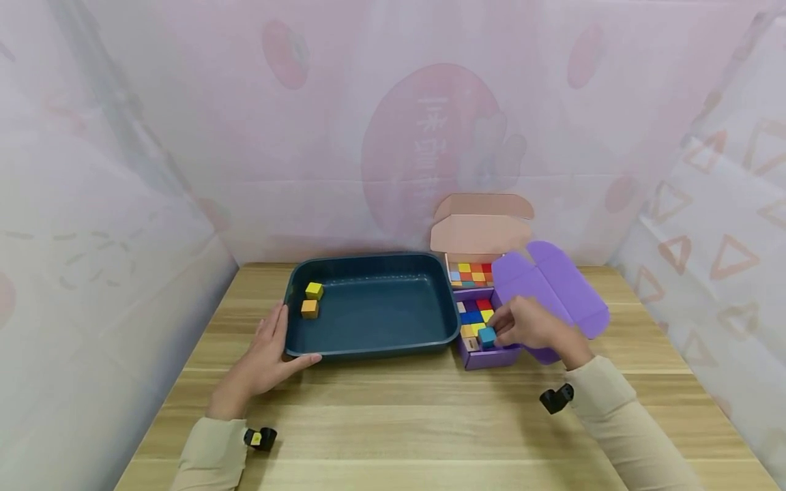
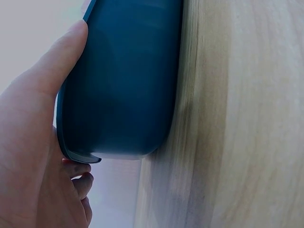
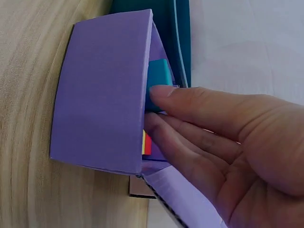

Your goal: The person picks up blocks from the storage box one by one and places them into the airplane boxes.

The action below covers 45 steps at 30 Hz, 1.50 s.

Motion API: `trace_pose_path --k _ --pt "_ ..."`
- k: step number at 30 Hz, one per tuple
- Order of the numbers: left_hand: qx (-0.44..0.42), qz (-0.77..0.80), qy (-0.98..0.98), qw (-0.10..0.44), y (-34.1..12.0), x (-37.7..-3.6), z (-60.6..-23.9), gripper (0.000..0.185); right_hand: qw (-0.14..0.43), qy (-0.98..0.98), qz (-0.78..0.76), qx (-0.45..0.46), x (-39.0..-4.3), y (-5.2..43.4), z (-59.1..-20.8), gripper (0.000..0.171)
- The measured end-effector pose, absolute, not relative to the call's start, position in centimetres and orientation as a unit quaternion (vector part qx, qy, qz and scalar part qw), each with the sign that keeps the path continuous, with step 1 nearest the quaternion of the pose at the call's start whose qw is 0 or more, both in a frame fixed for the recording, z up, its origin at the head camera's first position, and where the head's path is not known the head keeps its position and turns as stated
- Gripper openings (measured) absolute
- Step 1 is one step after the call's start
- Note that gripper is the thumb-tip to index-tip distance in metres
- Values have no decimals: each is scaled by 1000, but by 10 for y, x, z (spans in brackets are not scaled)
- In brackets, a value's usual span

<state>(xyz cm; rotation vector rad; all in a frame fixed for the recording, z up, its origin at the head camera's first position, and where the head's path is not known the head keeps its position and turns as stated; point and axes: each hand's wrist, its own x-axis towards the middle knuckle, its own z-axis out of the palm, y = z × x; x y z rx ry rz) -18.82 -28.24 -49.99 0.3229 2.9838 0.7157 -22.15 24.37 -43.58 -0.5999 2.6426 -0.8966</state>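
My left hand (image 1: pixel 268 354) rests against the near left corner of a dark teal tray (image 1: pixel 387 352), thumb along the front rim and fingers by the left side. In the left wrist view the thumb (image 2: pixel 71 45) lies on the tray's rim. Inside the tray sit a yellow cube (image 1: pixel 314 291) and an orange cube (image 1: pixel 310 309). My right hand (image 1: pixel 525 324) reaches into an open purple box (image 1: pixel 491 361) of coloured cubes. Thumb and fingers pinch a blue cube (image 3: pixel 158 76), tilted above the other cubes near the box's front.
Behind the purple box stands an open pinkish box (image 1: pixel 482 235) with several coloured cubes. The purple lid (image 1: pixel 559 286) is folded out to the right. All stand on a wooden table (image 1: pixel 393 423), with a printed cloth (image 1: pixel 331 136) behind.
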Motion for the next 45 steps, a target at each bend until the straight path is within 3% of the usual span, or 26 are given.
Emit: trace_pose_path --k 25,35,45 --pt "107 235 966 31 -283 -186 -501 131 134 954 -229 -142 -230 221 -465 18" --pt "104 233 966 27 -283 -188 -501 132 104 951 -235 -170 -231 214 -434 18" --pt "102 233 967 28 -284 -187 -500 132 60 948 -225 -218 -245 176 -388 20"
